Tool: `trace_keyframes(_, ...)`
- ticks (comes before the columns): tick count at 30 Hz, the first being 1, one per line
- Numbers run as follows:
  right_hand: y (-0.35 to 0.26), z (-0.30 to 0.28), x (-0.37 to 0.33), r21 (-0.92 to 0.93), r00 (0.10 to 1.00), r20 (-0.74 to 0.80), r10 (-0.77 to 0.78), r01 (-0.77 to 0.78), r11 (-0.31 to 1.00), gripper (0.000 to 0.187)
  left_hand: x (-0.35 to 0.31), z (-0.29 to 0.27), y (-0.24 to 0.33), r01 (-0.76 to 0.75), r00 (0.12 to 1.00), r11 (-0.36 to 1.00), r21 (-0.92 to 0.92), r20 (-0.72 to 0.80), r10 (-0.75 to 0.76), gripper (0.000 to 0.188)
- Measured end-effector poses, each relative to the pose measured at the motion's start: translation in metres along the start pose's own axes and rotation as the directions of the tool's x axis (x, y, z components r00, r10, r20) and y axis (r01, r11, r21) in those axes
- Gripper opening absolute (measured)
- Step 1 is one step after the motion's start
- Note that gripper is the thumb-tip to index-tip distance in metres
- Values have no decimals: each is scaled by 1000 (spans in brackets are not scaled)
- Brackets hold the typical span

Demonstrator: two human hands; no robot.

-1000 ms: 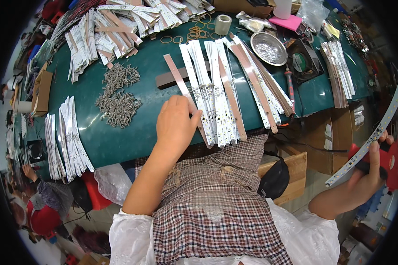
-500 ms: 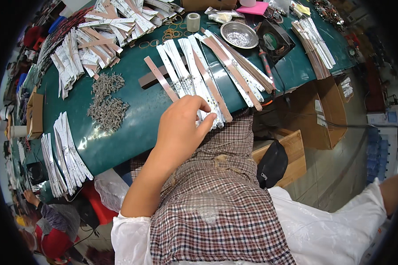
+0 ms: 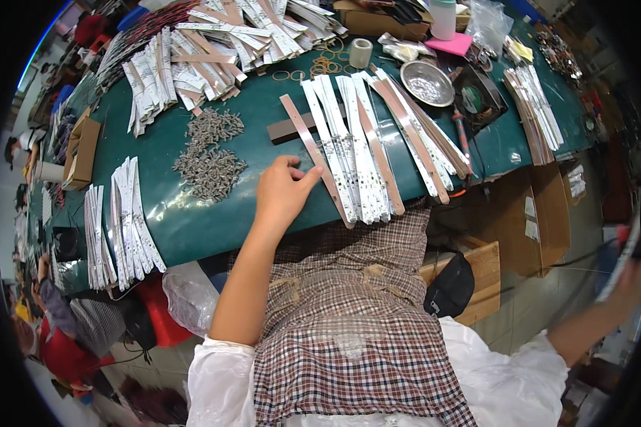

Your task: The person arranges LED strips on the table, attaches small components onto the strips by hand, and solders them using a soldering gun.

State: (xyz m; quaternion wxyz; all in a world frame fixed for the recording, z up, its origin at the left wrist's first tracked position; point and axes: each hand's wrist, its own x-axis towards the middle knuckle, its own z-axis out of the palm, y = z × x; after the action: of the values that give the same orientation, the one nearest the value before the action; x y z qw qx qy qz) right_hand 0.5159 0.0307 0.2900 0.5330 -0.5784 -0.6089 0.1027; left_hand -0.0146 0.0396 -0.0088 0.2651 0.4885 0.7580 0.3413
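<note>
Right hand has returned clamped on a strip, left hand unclosed, white label illegible.

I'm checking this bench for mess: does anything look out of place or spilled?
Mainly untidiness: the heap of LED strips at the back lies crisscrossed, unlike the bundle in front, and loose rubber bands lie scattered beside the heap. Small metal parts sit piled directly on the green tabletop. No clear damage shows.
</note>
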Motion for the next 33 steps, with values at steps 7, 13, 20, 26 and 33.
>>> trace_keyframes(7,-4,201,-87,481,929,207,308,-371,795,42,31,5,10,181,982,941,-287,109,-156,47)
trace_keyframes(13,14,244,-116,561,909,325,262,-408,721,49,43,9,22,203,976,917,-344,152,-158,40)
trace_keyframes(20,32,265,-127,548,894,351,280,-438,713,50,77,-18,38,-48,988,956,290,-128,88,48)
trace_keyframes(26,29,269,-128,536,865,395,309,-490,688,50,146,-2,46,42,995,893,449,-100,4,78)
trace_keyframes(33,32,267,-125,510,850,380,364,-521,684,49,180,2,23,-1,998,958,287,68,-19,71)
